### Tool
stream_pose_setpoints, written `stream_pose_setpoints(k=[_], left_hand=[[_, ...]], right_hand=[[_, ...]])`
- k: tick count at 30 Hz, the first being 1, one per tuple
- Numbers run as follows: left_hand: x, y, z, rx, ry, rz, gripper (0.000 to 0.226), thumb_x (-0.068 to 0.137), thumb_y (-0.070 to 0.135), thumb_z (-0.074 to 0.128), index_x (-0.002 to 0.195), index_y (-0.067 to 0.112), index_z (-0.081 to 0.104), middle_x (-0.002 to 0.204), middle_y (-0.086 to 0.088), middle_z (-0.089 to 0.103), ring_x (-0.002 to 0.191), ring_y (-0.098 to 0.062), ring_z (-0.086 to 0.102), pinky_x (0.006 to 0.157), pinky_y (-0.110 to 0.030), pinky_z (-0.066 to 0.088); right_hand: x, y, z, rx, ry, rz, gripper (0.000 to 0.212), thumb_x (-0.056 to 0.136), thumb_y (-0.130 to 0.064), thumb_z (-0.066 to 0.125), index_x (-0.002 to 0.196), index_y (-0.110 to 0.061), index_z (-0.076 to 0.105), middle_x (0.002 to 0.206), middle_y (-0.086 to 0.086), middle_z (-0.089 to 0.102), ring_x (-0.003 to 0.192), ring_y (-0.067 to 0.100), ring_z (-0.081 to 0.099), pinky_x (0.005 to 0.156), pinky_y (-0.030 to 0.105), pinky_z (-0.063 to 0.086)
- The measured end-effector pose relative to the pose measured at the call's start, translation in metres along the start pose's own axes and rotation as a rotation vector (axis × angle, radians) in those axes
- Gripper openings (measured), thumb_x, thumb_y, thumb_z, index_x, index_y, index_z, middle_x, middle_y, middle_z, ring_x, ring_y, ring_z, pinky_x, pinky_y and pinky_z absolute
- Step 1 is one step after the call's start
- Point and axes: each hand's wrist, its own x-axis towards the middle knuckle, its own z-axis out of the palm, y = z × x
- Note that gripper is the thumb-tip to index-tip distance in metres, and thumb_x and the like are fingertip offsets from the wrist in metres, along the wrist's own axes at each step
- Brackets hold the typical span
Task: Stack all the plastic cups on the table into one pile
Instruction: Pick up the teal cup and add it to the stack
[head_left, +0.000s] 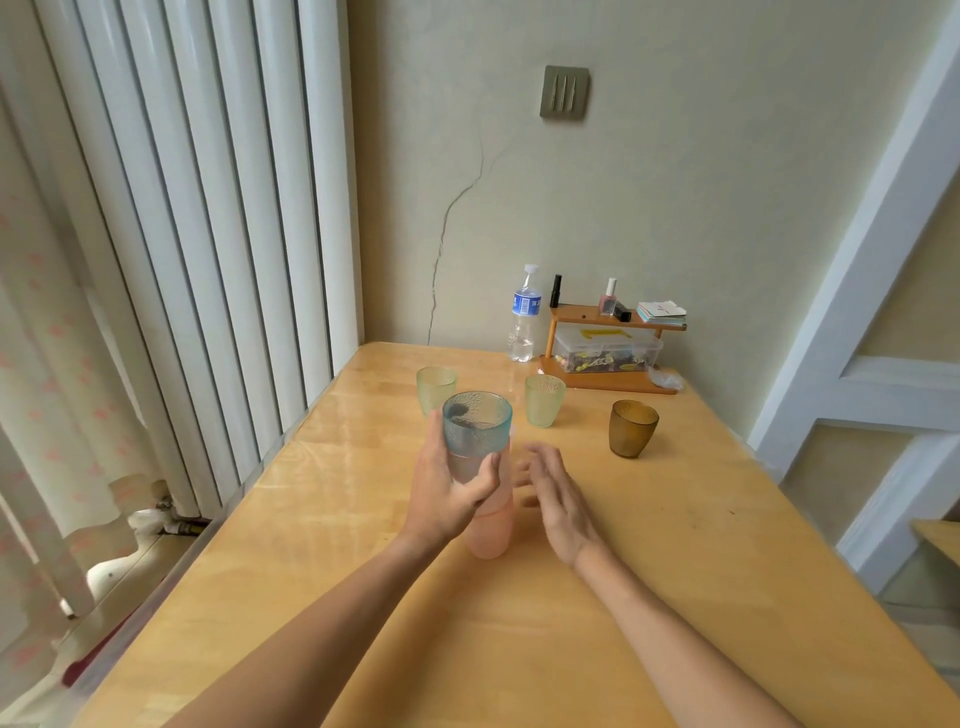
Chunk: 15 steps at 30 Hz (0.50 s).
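Note:
A pile of nested cups stands in the middle of the wooden table (649, 571): pink cups (491, 530) below and a blue cup (477, 423) on top. My left hand (449, 491) grips the pile around the blue cup's lower part. Just right of the pile, my right hand (558, 493) is flat with fingers apart, holding nothing. Two pale green cups (435, 387) (544, 400) stand upright farther back. A brown cup (632, 427) stands alone to the right.
A water bottle (524, 317) and a small wooden shelf (610, 353) holding a clear box, nail polish and cards stand at the table's far edge by the wall. A white radiator (208, 234) and a curtain run along the left.

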Motion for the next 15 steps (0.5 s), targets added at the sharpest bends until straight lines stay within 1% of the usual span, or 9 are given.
stream_pose_setpoints(k=[1, 3, 5, 6, 7, 9, 10, 13, 15], left_hand=[[0.001, -0.002, 0.000, -0.013, -0.006, -0.007, 0.058, 0.080, 0.041, 0.071, 0.129, 0.013, 0.055, 0.118, 0.001, 0.071, 0.111, -0.012, 0.068, 0.096, -0.018, 0.049], [0.002, -0.004, 0.000, -0.037, -0.020, -0.020, 0.058, 0.082, 0.045, 0.071, 0.128, 0.013, 0.056, 0.117, 0.004, 0.072, 0.111, -0.012, 0.068, 0.096, -0.020, 0.050], [0.002, -0.006, -0.001, -0.050, -0.030, -0.028, 0.058, 0.083, 0.047, 0.071, 0.129, 0.014, 0.056, 0.119, 0.005, 0.071, 0.113, -0.014, 0.068, 0.098, -0.024, 0.051], [0.002, -0.006, -0.002, -0.057, -0.038, -0.032, 0.058, 0.084, 0.047, 0.071, 0.130, 0.015, 0.056, 0.121, 0.003, 0.071, 0.116, -0.015, 0.068, 0.100, -0.027, 0.052], [0.003, -0.007, -0.003, -0.064, -0.047, -0.040, 0.057, 0.084, 0.047, 0.071, 0.130, 0.016, 0.056, 0.123, 0.002, 0.071, 0.118, -0.016, 0.068, 0.102, -0.029, 0.052], [0.004, -0.007, -0.005, -0.070, -0.063, -0.056, 0.058, 0.084, 0.048, 0.071, 0.130, 0.016, 0.056, 0.124, 0.001, 0.072, 0.119, -0.016, 0.068, 0.103, -0.030, 0.052], [0.004, -0.007, -0.006, -0.074, -0.072, -0.064, 0.058, 0.084, 0.048, 0.071, 0.131, 0.016, 0.056, 0.124, 0.001, 0.072, 0.120, -0.016, 0.068, 0.103, -0.030, 0.052], [0.005, -0.004, -0.006, -0.063, -0.101, -0.066, 0.061, 0.085, 0.049, 0.069, 0.134, 0.016, 0.057, 0.126, 0.004, 0.070, 0.123, -0.014, 0.066, 0.105, -0.027, 0.050], [0.005, -0.002, -0.006, -0.060, -0.125, -0.065, 0.062, 0.086, 0.049, 0.069, 0.137, 0.016, 0.057, 0.128, 0.006, 0.069, 0.125, -0.011, 0.065, 0.106, -0.022, 0.048]], right_hand=[[0.009, -0.001, 0.000, -0.018, 0.075, 0.001, 0.060, 0.089, -0.075, 0.032, 0.129, -0.034, 0.050, 0.125, -0.002, 0.066, 0.107, 0.014, 0.068, 0.097, 0.042, 0.054], [0.027, -0.006, 0.002, -0.101, 0.138, 0.006, 0.068, 0.089, -0.071, 0.039, 0.135, -0.023, 0.049, 0.137, 0.005, 0.059, 0.112, 0.014, 0.061, 0.101, 0.035, 0.048], [0.046, -0.011, 0.006, -0.203, 0.122, 0.042, 0.064, 0.092, -0.052, 0.057, 0.142, -0.016, 0.043, 0.145, 0.008, 0.051, 0.121, 0.019, 0.057, 0.101, 0.034, 0.045], [0.056, -0.012, 0.009, -0.231, 0.089, 0.076, 0.067, 0.090, -0.045, 0.063, 0.145, -0.014, 0.039, 0.148, 0.010, 0.048, 0.129, 0.023, 0.053, 0.105, 0.036, 0.044], [0.064, -0.013, 0.012, -0.242, 0.052, 0.111, 0.075, 0.086, -0.044, 0.066, 0.148, -0.013, 0.036, 0.151, 0.011, 0.045, 0.136, 0.026, 0.049, 0.110, 0.039, 0.042], [0.075, -0.015, 0.019, -0.250, 0.006, 0.177, 0.094, 0.072, -0.055, 0.065, 0.150, -0.014, 0.032, 0.155, 0.012, 0.043, 0.143, 0.030, 0.045, 0.113, 0.044, 0.040], [0.081, -0.015, 0.022, -0.245, -0.009, 0.195, 0.098, 0.067, -0.059, 0.062, 0.149, -0.015, 0.033, 0.154, 0.013, 0.045, 0.141, 0.031, 0.047, 0.112, 0.046, 0.042], [0.089, -0.018, 0.028, -0.199, -0.034, 0.231, 0.088, 0.067, -0.056, 0.058, 0.141, -0.011, 0.041, 0.144, 0.017, 0.056, 0.133, 0.035, 0.054, 0.106, 0.046, 0.046], [0.095, -0.013, 0.031, -0.115, -0.026, 0.245, 0.081, 0.065, -0.057, 0.052, 0.129, -0.007, 0.050, 0.133, 0.019, 0.064, 0.125, 0.037, 0.060, 0.103, 0.050, 0.049]])
